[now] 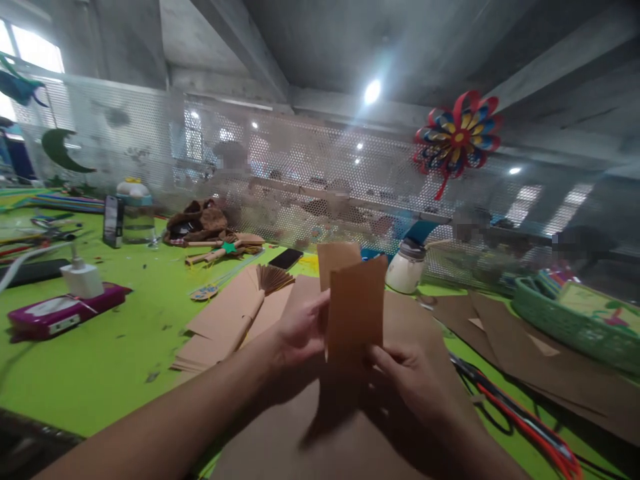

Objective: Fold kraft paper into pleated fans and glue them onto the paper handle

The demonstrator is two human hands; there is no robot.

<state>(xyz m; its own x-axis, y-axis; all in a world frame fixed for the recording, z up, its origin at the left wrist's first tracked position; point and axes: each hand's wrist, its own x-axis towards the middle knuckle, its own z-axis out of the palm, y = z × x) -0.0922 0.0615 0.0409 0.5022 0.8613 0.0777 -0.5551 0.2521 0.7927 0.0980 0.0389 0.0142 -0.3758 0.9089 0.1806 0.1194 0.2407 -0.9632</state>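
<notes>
While a perforated screen (290, 153) spans the middle of the frame, we see a bright green table (135, 320) spreading below it from the left edge to the lower right. On it, a large brown sheet (280, 437) fills the bottom centre, and darker brown sheets (540, 363) overlap at the right. Left of centre we find a stack of tan papers (220, 320), with a pleated bundle at its upper end. A green basket (565, 330) stands at the right edge, and a red, blue and yellow flower ornament (459, 138) is at upper right.

Just right of centre, above the large sheet, we have the folded brown paper (356, 313) held upright, a second panel showing behind its upper left. Our left hand (306, 330) holds its left edge, fingers curled; our right hand (405, 373) pinches its lower right corner, thumb on the front face.

Smaller things follow: a purple power strip (60, 310) at left, a pale jar (405, 270) just beyond the folded paper, a dark phone (286, 259) lying near centre, and a small green star (229, 247) to its left.
</notes>
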